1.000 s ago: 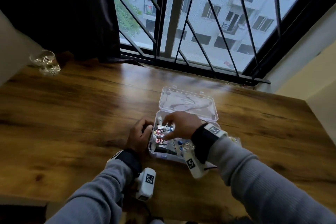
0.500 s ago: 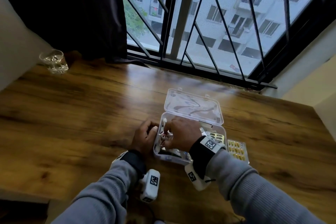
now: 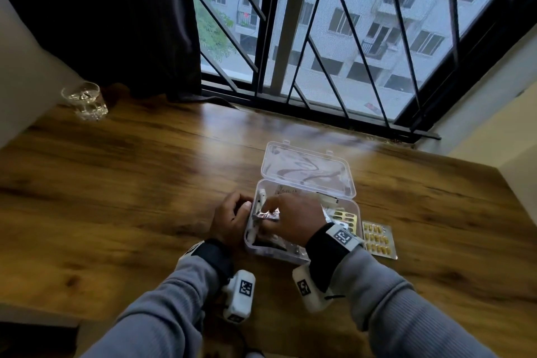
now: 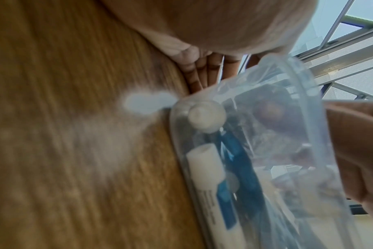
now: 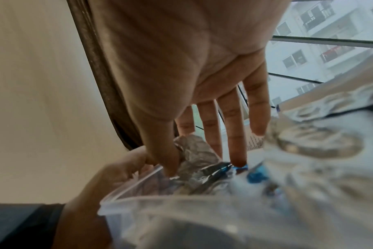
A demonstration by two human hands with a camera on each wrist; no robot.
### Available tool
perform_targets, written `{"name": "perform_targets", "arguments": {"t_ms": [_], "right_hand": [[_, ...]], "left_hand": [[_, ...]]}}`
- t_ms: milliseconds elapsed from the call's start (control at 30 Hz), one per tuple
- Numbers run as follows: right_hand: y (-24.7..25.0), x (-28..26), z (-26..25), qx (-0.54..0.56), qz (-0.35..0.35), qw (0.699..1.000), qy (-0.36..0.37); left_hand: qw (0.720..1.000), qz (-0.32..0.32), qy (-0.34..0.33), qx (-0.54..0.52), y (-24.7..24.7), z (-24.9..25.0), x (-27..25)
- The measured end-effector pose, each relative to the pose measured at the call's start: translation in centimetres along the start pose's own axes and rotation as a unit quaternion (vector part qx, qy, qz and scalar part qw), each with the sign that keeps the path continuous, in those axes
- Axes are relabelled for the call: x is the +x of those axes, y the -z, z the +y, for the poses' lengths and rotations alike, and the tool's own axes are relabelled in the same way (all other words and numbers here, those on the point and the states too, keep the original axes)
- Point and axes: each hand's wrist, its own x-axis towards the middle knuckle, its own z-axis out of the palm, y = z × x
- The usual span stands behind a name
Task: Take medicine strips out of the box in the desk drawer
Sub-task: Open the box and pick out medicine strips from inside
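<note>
- Glass (image 3: 85, 100) stands at the desk's (image 3: 130, 183) far left corner, well apart from the work.
- Left hand (image 3: 231, 219) rests against the left wall of the box (image 3: 302, 254), fingers curled beside it on the desk; it steadies the box, though whether it truly clasps the wall I cannot tell.
- Step in hand, as I judge it: lifting a foil strip (image 3: 266, 215) out of the open box, lid (image 3: 308, 170) laid back toward the window.
- Right hand (image 3: 293, 222) reaches into the box; thumb and forefinger pinch the crumpled foil strip, while the other fingers stay nearly straight, one tip touching something blue in the box.
- Tubes (image 4: 207, 170) lie along the box's left wall, beside the strip.
- More strips remain inside at the right.
- Yellow strip (image 3: 377, 238) already lies on the desk just right of the box.
- Next move likely calls for raising the foil strip clear of the rim and laying it on the desk.
</note>
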Motion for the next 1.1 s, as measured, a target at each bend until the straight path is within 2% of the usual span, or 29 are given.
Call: {"name": "perform_targets", "arguments": {"t_ms": [100, 200, 267, 333, 400, 433, 500, 600, 667, 733, 833, 900, 933, 1000, 1033, 1100], "right_hand": [[-0.2, 0.0, 0.9, 0.027, 0.024, 0.999, -0.026], [0.3, -0.6, 2.9, 0.164, 0.067, 0.981, -0.074], [1.5, -1.6, 4.3, 0.325, 0.089, 0.936, -0.099], [2.8, -3.2, 5.5, 0.472, 0.086, 0.866, -0.138], [3.6, -4.7, 6.6, 0.564, 0.07, 0.803, -0.179], [3.8, -5.3, 7.1, 0.589, 0.064, 0.782, -0.193], [3.9, -5.9, 8.0, 0.613, 0.058, 0.759, -0.211], [3.5, -6.5, 8.9, 0.619, 0.058, 0.75, -0.228], [3.2, -6.6, 9.3, 0.602, 0.052, 0.76, -0.239], [2.7, -6.6, 9.7, 0.566, 0.032, 0.787, -0.242], [2.2, -6.3, 10.1, 0.436, 0.001, 0.868, -0.239], [1.9, -6.1, 10.0, 0.281, 0.004, 0.928, -0.245], [1.6, -5.9, 9.8, 0.206, 0.015, 0.948, -0.242], [2.0, -5.5, 8.8, 0.135, 0.064, 0.97, -0.191], [2.4, -5.0, 8.0, 0.131, 0.063, 0.977, -0.154], [3.1, -3.4, 5.7, 0.132, -0.013, 0.986, -0.098]], "left_hand": [[1.0, -0.003, 0.009, -0.006, -0.1, 0.0, 0.0], [1.0, 0.0, 0.012, -0.005, -0.1, 0.0, -0.1], [1.0, 0.0, 0.011, -0.003, -0.1, 0.0, 0.0], [1.0, -0.004, 0.01, -0.001, -0.1, 0.0, 0.0], [1.0, -0.008, 0.011, -0.001, 0.0, -0.1, -0.1], [1.0, -0.011, 0.01, -0.001, 0.0, -0.2, -0.1], [1.0, -0.013, 0.002, 0.002, 0.1, -0.3, 0.0], [1.0, -0.019, 0.001, 0.009, 0.1, -0.1, 0.0], [1.0, -0.021, 0.006, 0.007, 0.0, 0.1, -0.1], [1.0, -0.018, 0.009, 0.004, 0.0, 0.0, 0.0], [1.0, -0.013, 0.012, 0.001, 0.0, -0.2, 0.0], [1.0, -0.016, 0.011, 0.0, 0.0, -0.3, -0.1], [1.0, -0.013, 0.016, -0.002, 0.0, -0.5, -0.5], [1.0, -0.016, 0.012, 0.002, -0.1, -0.3, -0.6], [1.0, -0.016, 0.01, 0.003, -0.1, -0.2, -0.6], [1.0, -0.014, 0.008, 0.003, 0.0, 0.0, -0.5]]}}
